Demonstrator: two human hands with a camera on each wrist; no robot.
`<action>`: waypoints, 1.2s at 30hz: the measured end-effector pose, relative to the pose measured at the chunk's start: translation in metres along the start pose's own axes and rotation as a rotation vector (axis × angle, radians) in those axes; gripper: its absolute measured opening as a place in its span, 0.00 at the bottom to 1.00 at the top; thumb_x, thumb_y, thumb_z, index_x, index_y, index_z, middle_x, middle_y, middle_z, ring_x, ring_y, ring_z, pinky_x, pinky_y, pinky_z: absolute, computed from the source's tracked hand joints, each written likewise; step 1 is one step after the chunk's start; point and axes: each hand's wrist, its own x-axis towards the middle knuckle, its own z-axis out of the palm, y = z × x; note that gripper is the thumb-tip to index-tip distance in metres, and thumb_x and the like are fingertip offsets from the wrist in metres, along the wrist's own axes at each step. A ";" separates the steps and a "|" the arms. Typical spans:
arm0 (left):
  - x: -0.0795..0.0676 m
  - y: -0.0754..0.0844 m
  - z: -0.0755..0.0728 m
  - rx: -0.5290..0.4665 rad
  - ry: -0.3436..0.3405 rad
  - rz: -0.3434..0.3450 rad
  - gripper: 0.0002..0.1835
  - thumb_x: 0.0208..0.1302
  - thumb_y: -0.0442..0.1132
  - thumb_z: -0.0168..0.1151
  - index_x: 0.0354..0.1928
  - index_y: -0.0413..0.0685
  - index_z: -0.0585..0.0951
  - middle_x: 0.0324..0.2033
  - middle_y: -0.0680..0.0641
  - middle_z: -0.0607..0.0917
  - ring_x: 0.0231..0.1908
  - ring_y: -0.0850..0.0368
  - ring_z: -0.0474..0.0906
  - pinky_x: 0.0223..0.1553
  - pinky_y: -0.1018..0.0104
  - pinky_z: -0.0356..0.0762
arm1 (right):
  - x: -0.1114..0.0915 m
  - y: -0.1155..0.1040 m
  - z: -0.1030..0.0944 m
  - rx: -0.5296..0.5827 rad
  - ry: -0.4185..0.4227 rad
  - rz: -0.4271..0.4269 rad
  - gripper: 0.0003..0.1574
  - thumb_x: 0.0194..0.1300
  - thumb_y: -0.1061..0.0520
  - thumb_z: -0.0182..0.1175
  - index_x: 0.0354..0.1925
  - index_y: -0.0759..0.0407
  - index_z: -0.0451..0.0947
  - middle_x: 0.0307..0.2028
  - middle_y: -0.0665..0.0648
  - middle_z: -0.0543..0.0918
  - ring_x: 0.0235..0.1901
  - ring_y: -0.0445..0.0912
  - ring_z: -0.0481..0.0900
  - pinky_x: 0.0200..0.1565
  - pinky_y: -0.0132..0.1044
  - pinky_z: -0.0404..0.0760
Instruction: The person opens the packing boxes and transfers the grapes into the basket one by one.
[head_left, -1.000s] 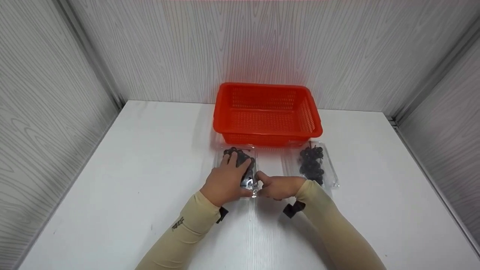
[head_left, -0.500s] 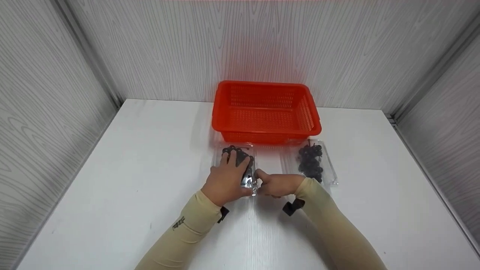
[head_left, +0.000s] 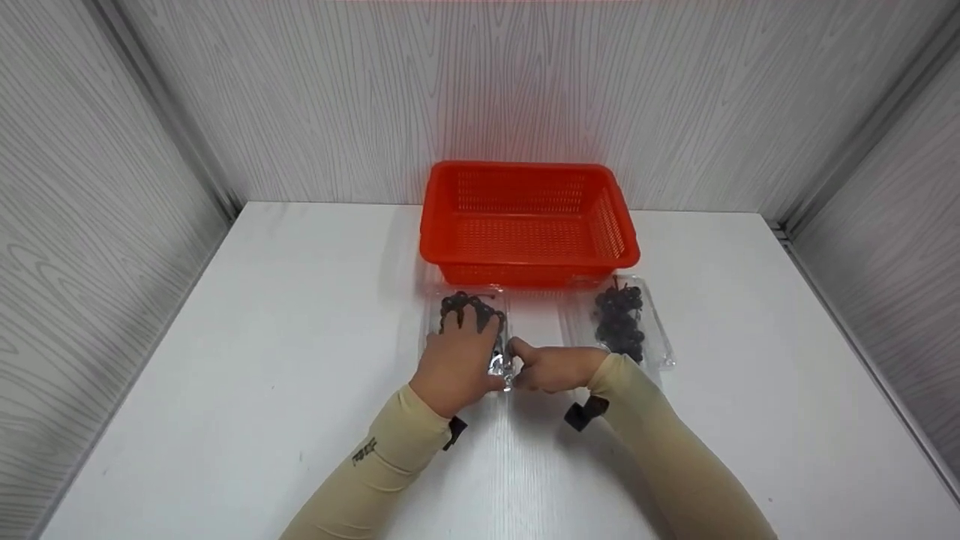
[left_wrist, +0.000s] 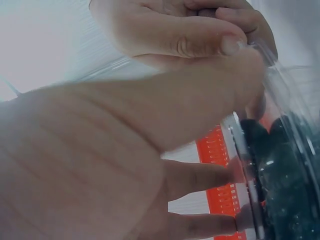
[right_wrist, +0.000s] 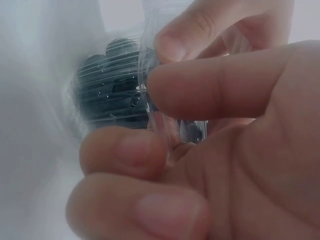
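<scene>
A clear plastic box (head_left: 496, 365) with a bunch of dark grapes (head_left: 459, 301) inside lies flat on the table, just in front of the red basket. On its top rest the spread, straight fingers of my left hand (head_left: 457, 364), while the thumb touches the near right edge. From the right, my right hand (head_left: 559, 367) pinches the rim of the same box, its other fingers curled below. In the right wrist view, the two thumbs meet close together at the thin plastic rim (right_wrist: 145, 65). How far the rim is parted cannot be seen.
A red perforated basket (head_left: 532, 264) stands at the back of the white table (head_left: 315, 300), against the wall. Another clear box (head_left: 660, 345) of dark grapes lies to the right, partly behind my right wrist. Pale wood-grain panels (head_left: 360, 97) enclose the table at back and sides.
My left hand and wrist have shifted very slightly to the right on the box. My right hand keeps its pinch at the rim. The view itself has moved a little.
</scene>
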 end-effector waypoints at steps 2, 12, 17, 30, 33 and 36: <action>0.000 0.001 0.000 0.016 -0.004 0.007 0.46 0.52 0.56 0.81 0.70 0.43 0.75 0.64 0.29 0.76 0.62 0.28 0.75 0.51 0.35 0.82 | 0.000 -0.001 0.000 -0.005 0.004 -0.001 0.20 0.71 0.57 0.51 0.57 0.53 0.56 0.26 0.49 0.67 0.20 0.41 0.61 0.24 0.31 0.63; 0.003 0.002 0.001 0.075 0.029 0.036 0.43 0.49 0.55 0.84 0.63 0.40 0.80 0.58 0.31 0.81 0.54 0.32 0.80 0.47 0.44 0.86 | -0.002 -0.001 0.000 -0.026 0.013 -0.002 0.21 0.73 0.55 0.51 0.59 0.53 0.56 0.29 0.51 0.68 0.23 0.42 0.63 0.26 0.32 0.64; 0.003 0.002 0.001 0.072 0.045 0.052 0.42 0.49 0.54 0.84 0.62 0.39 0.80 0.55 0.32 0.82 0.53 0.33 0.81 0.48 0.45 0.86 | -0.002 -0.001 0.000 -0.031 0.015 -0.002 0.22 0.73 0.55 0.50 0.60 0.53 0.56 0.30 0.52 0.69 0.25 0.43 0.64 0.27 0.33 0.65; 0.002 0.003 0.000 0.047 0.006 0.051 0.42 0.51 0.55 0.82 0.63 0.38 0.80 0.58 0.30 0.81 0.56 0.28 0.80 0.50 0.42 0.85 | -0.003 0.000 0.001 -0.062 0.009 -0.037 0.17 0.73 0.59 0.49 0.55 0.54 0.55 0.24 0.48 0.66 0.20 0.41 0.61 0.25 0.31 0.62; 0.003 0.003 0.001 0.044 -0.011 0.053 0.46 0.48 0.57 0.83 0.65 0.37 0.78 0.60 0.28 0.80 0.58 0.25 0.78 0.52 0.42 0.84 | -0.003 0.000 0.001 -0.061 0.009 -0.041 0.16 0.72 0.59 0.49 0.53 0.54 0.55 0.24 0.48 0.66 0.20 0.41 0.60 0.24 0.31 0.62; 0.003 0.003 0.002 0.045 -0.005 0.055 0.50 0.44 0.58 0.85 0.66 0.36 0.78 0.60 0.28 0.80 0.58 0.24 0.78 0.52 0.42 0.83 | -0.002 -0.001 0.000 -0.049 0.010 -0.032 0.16 0.72 0.59 0.50 0.53 0.53 0.56 0.23 0.48 0.66 0.19 0.41 0.60 0.23 0.31 0.61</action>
